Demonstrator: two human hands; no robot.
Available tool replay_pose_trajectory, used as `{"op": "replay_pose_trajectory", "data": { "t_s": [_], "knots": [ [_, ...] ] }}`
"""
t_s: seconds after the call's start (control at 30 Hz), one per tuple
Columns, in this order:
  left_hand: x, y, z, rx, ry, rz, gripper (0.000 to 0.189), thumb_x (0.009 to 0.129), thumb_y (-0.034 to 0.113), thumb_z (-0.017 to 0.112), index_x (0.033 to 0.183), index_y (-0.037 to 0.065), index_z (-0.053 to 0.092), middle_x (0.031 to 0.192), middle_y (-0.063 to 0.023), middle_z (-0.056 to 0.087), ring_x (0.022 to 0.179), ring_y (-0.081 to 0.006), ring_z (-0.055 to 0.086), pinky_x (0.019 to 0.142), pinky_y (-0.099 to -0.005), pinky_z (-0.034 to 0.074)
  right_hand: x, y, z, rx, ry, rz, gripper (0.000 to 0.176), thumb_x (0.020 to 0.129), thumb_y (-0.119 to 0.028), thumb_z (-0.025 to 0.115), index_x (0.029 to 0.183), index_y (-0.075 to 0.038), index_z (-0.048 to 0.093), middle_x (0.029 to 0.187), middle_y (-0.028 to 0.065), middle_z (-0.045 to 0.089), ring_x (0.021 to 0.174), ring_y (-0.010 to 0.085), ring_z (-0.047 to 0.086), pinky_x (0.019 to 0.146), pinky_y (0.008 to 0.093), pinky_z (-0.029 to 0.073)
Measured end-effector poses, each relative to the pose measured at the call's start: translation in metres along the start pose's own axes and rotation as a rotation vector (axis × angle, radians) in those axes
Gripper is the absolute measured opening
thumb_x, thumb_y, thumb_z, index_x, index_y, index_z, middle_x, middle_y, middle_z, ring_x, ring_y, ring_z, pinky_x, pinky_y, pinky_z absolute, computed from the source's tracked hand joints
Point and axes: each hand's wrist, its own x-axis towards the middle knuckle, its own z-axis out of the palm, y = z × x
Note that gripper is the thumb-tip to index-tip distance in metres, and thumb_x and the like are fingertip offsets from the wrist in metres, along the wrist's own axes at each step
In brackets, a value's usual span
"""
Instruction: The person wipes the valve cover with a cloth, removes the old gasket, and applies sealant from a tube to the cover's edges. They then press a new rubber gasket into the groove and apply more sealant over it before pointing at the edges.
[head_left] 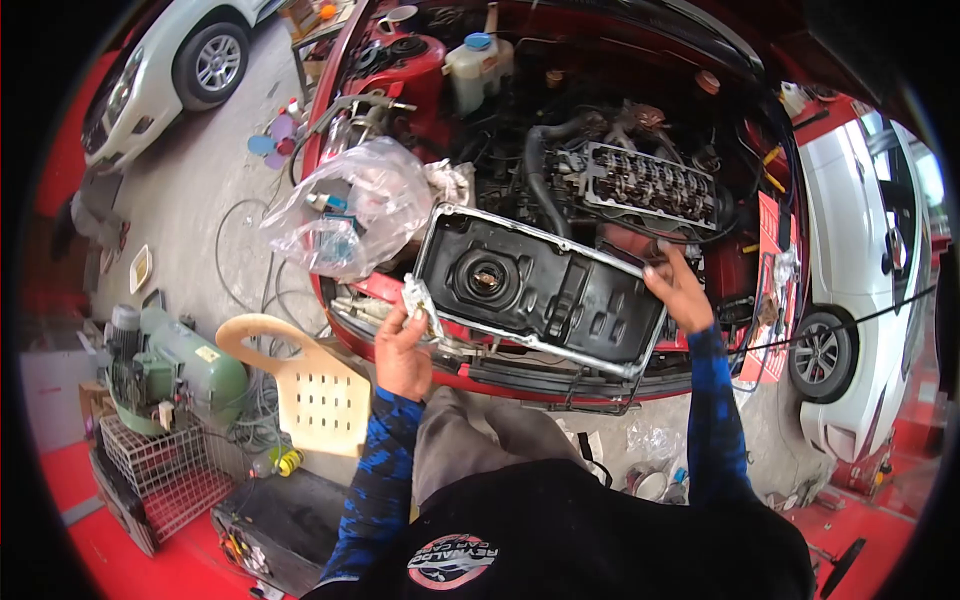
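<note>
A black valve cover (545,290) with a pale rim is tilted over the front of the open engine bay, its hollow inner side facing me. My right hand (682,290) grips its right end, fingers over the edge. My left hand (403,352) is closed around a crumpled whitish rag (420,297) at the cover's lower left corner; whether those fingers also touch the rim is hard to see. Behind the cover lies the engine's exposed valve train (650,185). To the left of the cover, a clear plastic bag (350,205) rests with small items inside.
A cream plastic chair (325,405) stands to my left, near a green air compressor (190,365) and loose hoses. A white reservoir with a blue cap (478,70) sits in the bay. White cars (860,260) flank the red one. A red tray (770,290) lies on the right fender.
</note>
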Motion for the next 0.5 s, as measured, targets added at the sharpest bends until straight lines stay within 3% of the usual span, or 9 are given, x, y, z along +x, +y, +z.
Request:
{"op": "replay_pose_trajectory", "data": {
  "t_s": [0.13, 0.2, 0.23, 0.3, 0.37, 0.4, 0.47, 0.5],
  "knots": [
    [0.064, 0.025, 0.035, 0.255, -0.13, -0.04, 0.025, 0.095, 0.013, 0.057, 0.117, 0.004, 0.062, 0.106, -0.0027, 0.068, 0.095, -0.0159, 0.064, 0.081, -0.0382, 0.052, -0.091, 0.009, 0.028, 0.254, 0.179, 0.115, 0.077, 0.094, -0.023, 0.069, 0.152, 0.005, 0.025, 0.102, 0.0096, 0.061, 0.097, 0.0168, 0.057, 0.088, 0.0308, 0.045],
    [0.104, 0.032, 0.046, 0.357, -0.099, -0.163, 0.025, 0.097, 0.013, 0.055, 0.12, 0.005, 0.062, 0.106, -0.0032, 0.068, 0.095, -0.0156, 0.064, 0.082, -0.0375, 0.052, -0.123, 0.018, 0.062, 0.469, 0.244, 0.175, 0.079, 0.093, -0.023, 0.07, 0.152, 0.004, 0.025, 0.1, 0.0068, 0.06, 0.093, 0.0141, 0.057, 0.088, 0.0286, 0.047],
    [0.121, 0.034, 0.055, 0.37, -0.145, -0.189, 0.025, 0.098, 0.014, 0.054, 0.119, 0.005, 0.062, 0.106, -0.0032, 0.068, 0.093, -0.0155, 0.065, 0.081, -0.0369, 0.052, -0.138, 0.01, 0.078, 0.55, 0.223, 0.243, 0.081, 0.091, -0.03, 0.072, 0.151, 0.002, 0.028, 0.105, 0.0063, 0.057, 0.095, 0.0143, 0.054, 0.087, 0.0292, 0.044],
    [0.153, 0.032, 0.071, 0.379, -0.246, -0.225, 0.023, 0.099, 0.016, 0.054, 0.117, 0.005, 0.062, 0.104, -0.0034, 0.07, 0.087, -0.0153, 0.067, 0.075, -0.0362, 0.055, -0.158, 0.051, 0.125, 0.66, 0.272, 0.236, 0.076, 0.09, -0.029, 0.073, 0.149, -0.003, 0.033, 0.104, 0.0027, 0.056, 0.094, 0.0138, 0.053, 0.086, 0.0281, 0.045],
    [0.177, 0.032, 0.086, 0.419, -0.339, -0.283, 0.018, 0.098, 0.014, 0.057, 0.113, 0.006, 0.065, 0.101, -0.0033, 0.071, 0.084, -0.0149, 0.069, 0.073, -0.0353, 0.055, -0.176, 0.031, 0.155, 0.834, 0.276, 0.452, 0.068, 0.094, -0.024, 0.066, 0.149, -0.005, 0.033, 0.108, 0.0033, 0.056, 0.096, 0.016, 0.058, 0.072, 0.04, 0.056],
    [0.194, 0.027, 0.088, 0.412, -0.392, -0.302, 0.017, 0.097, 0.013, 0.059, 0.111, 0.006, 0.066, 0.1, -0.0033, 0.072, 0.084, -0.0148, 0.069, 0.074, -0.0347, 0.055, -0.179, 0.033, 0.173, 1.075, 0.297, 0.526, 0.063, 0.093, -0.022, 0.069, 0.145, -0.012, 0.035, 0.102, -0.0007, 0.059, 0.094, 0.0141, 0.059, 0.065, 0.0387, 0.054],
    [0.219, 0.019, 0.097, 0.466, -0.407, -0.339, 0.011, 0.096, 0.014, 0.063, 0.103, 0.008, 0.067, 0.096, -0.0015, 0.072, 0.083, -0.014, 0.068, 0.076, -0.0309, 0.053, -0.183, 0.051, 0.208, 1.243, 0.303, 0.537, 0.051, 0.093, -0.022, 0.067, 0.137, -0.017, 0.041, 0.103, -0.0005, 0.061, 0.095, 0.0157, 0.061, 0.068, 0.0475, 0.054],
    [0.225, 0.018, 0.106, 0.504, -0.393, -0.374, 0.01, 0.096, 0.014, 0.063, 0.102, 0.008, 0.067, 0.094, -0.001, 0.071, 0.082, -0.0136, 0.068, 0.074, -0.0305, 0.053, -0.183, 0.047, 0.216, 1.256, 0.32, 0.534, 0.051, 0.093, -0.022, 0.067, 0.137, -0.017, 0.041, 0.103, -0.0005, 0.061, 0.095, 0.0157, 0.061, 0.068, 0.0475, 0.054]
  ]
}}
